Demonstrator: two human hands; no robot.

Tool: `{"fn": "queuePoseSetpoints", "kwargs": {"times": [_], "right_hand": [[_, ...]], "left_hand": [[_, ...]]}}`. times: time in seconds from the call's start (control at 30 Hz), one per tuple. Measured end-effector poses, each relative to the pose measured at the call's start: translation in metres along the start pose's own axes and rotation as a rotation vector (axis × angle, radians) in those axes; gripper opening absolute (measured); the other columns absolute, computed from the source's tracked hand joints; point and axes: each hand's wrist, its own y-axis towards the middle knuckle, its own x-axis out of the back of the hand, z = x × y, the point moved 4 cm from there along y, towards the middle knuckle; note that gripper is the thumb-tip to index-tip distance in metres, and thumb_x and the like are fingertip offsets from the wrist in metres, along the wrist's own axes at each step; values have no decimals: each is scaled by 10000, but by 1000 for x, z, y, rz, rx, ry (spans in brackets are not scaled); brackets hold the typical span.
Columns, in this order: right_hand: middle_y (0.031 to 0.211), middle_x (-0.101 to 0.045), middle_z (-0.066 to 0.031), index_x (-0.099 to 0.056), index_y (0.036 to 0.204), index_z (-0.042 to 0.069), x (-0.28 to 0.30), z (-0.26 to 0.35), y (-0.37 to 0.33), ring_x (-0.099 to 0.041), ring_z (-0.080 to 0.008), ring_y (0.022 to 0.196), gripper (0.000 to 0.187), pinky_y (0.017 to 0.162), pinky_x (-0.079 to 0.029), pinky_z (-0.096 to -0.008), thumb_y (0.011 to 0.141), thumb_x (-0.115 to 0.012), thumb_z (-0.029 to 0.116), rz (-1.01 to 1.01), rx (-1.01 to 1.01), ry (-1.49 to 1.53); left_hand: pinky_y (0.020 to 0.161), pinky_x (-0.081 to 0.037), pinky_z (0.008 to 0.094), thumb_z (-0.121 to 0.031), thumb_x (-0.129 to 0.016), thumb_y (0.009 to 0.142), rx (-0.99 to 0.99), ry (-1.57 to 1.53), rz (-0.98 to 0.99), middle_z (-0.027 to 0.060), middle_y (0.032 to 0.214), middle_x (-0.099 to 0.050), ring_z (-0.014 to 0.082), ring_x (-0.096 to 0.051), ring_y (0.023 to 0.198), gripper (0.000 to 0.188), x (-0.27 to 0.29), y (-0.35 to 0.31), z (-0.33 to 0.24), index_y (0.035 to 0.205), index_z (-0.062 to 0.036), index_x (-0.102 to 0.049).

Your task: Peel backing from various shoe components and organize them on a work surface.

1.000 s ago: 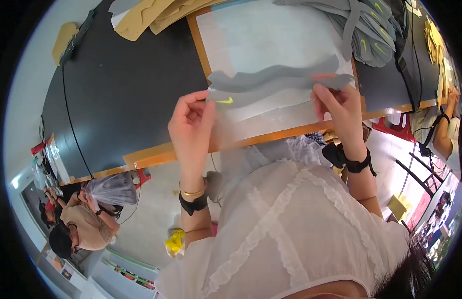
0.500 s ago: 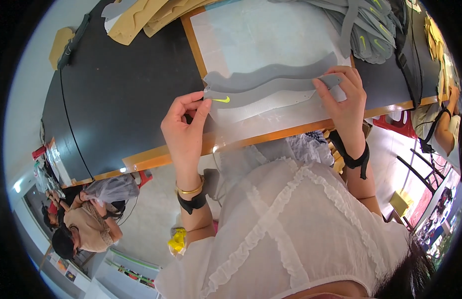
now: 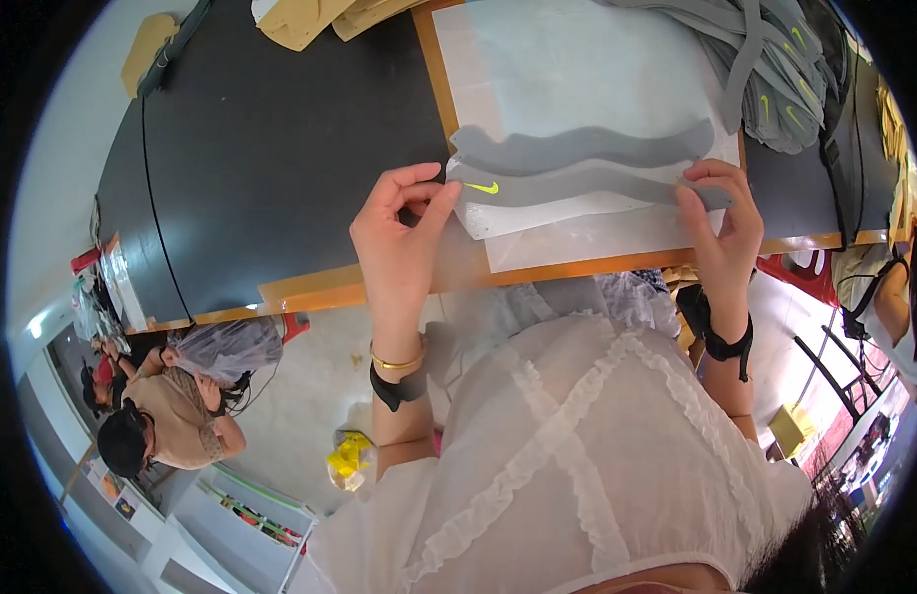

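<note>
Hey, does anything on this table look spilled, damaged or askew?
Nothing looks spilled or damaged. The gray pile at upper right looks untidy, its pieces overlapping unevenly. The gray strip between your left hand and right hand shows no tear.

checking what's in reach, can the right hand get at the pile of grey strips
Likely yes: nothing visible stands between the right hand and the grey pile just beyond it, though that hand's grip is on the marked strip.

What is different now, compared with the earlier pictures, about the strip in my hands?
The right end of the held strip has swung slightly toward you, away from the flat strip behind it. The view turned too. Nothing was let go: left hand and right hand both still pinch it. The pile stayed put.
</note>
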Motion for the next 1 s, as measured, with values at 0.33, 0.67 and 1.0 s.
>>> {"fn": "queuePoseSetpoints", "kwargs": {"times": [0.33,0.67,1.0], "right_hand": [[855,-609,-203,-389,933,62,1,30,-8,-595,-258,678,215,609,-502,-349,1003,-422,262,-43,78,910],[846,-629,-196,-345,910,92,7,10,-19,-635,-274,675,304,669,-531,-358,1025,-390,370,-3,-209,1208],[1116,-607,-149,-478,1306,45,-6,40,-11,-605,-296,958,611,931,-422,-416,833,-731,339,560,159,614]], "left_hand": [[881,-461,250,-130,-645,930,-174,-168,203,105,1152,-628,126,-598,980,370,-5,-11,-19,1265,6,-567],[884,-542,321,-207,-561,982,187,-851,417,165,1309,-551,191,-627,1057,493,-39,-29,-28,1403,-12,-392],[636,-560,237,-3,-684,848,123,-583,472,115,862,-681,135,-655,785,197,-42,-42,-38,990,-1,-547]]}}
